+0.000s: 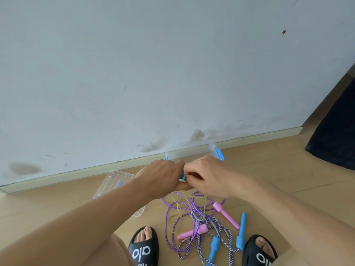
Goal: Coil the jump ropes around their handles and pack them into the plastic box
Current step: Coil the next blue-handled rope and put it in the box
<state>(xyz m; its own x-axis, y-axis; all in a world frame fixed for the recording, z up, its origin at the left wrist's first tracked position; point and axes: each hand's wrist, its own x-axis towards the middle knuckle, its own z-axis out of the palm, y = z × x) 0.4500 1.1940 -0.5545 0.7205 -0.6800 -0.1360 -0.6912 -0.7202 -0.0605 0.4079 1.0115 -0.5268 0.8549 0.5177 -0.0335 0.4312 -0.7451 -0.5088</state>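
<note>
Stained pale wall [153, 73] meets light wooden floor [278, 169] — cream skirting board [76, 174] between.

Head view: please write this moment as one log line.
hands: left hand and right hand grip blue handles | floor: tangled ropes

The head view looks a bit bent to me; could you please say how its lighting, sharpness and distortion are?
Head view: soft, even daylight, no glare; wide-angle bending curves the pale skirting board; the left hand and right hand are slightly soft, hiding much of the clear plastic box; the tangled purple rope stays fairly sharp.
</note>
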